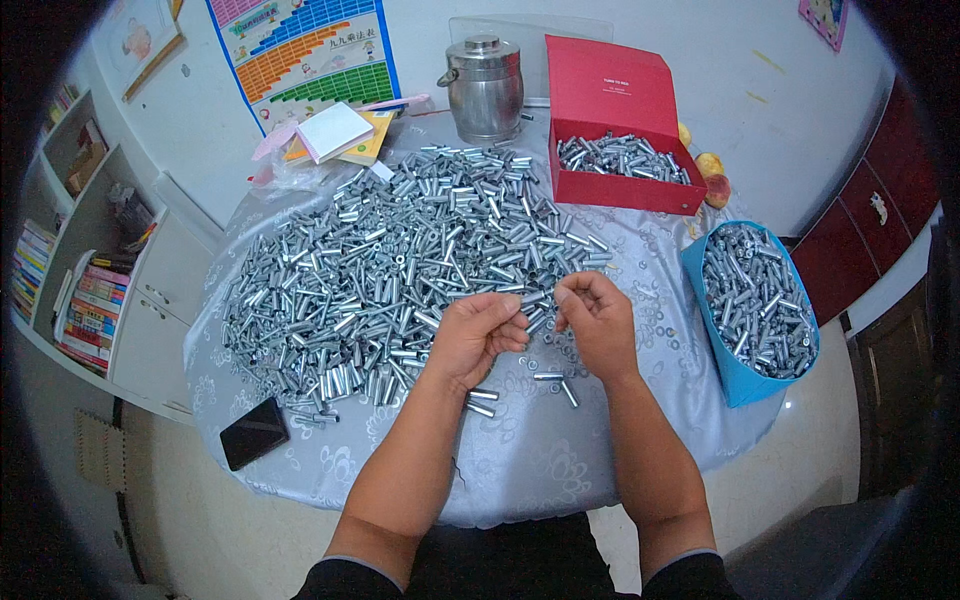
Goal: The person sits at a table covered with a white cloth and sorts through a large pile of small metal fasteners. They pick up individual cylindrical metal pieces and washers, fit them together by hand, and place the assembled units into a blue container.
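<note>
Table [520, 470] round, patterned cloth | metal tubes [400, 270] heaped | bookshelf [85, 250] left | hands [535, 325] pinching tubes

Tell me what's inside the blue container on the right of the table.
The blue container is filled with short silver metal tubes, the same kind as the big pile on the table. They reach close to its rim; whatever lies beneath the top layer, and its bottom, is hidden.

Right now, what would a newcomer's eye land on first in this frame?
First, the great heap of small silver metal tubes spread over the round table. Next, the left hand and right hand, curled close together at the heap's near edge. Then the open red box at the back and the blue bin on the right, both holding more tubes.
</note>
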Motion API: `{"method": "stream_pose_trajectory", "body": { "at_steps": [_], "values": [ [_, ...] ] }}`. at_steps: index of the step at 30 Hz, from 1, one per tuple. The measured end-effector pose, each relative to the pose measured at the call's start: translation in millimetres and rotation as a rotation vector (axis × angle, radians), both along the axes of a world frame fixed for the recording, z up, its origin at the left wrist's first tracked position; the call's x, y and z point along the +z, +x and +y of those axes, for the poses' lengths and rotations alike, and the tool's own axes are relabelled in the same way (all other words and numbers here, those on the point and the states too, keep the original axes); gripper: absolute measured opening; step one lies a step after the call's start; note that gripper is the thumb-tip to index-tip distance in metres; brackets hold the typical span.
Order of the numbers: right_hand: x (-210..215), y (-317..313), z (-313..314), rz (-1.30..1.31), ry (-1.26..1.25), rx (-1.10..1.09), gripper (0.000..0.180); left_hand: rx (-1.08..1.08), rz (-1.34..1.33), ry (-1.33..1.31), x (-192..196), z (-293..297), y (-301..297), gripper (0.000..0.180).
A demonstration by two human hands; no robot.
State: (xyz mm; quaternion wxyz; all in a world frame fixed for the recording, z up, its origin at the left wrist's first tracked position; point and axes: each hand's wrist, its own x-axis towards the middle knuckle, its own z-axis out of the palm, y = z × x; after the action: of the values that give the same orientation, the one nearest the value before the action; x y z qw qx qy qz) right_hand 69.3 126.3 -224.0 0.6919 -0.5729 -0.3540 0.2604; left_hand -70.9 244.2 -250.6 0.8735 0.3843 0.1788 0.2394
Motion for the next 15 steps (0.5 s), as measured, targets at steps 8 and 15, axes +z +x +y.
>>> {"method": "stream_pose_trajectory", "body": {
  "at_steps": [8, 15],
  "values": [
    [-0.9, 0.1, 0.6, 0.03, 0.029, 0.041, 0.011, -0.001, -0.001, 0.001, -0.1, 0.2, -0.1, 0.018],
    [2.2, 3.6, -1.1, 0.054, -0.047, 0.119, 0.016, -0.003, -0.007, 0.009, 0.8, -0.6, 0.2, 0.018]
  ]
}}
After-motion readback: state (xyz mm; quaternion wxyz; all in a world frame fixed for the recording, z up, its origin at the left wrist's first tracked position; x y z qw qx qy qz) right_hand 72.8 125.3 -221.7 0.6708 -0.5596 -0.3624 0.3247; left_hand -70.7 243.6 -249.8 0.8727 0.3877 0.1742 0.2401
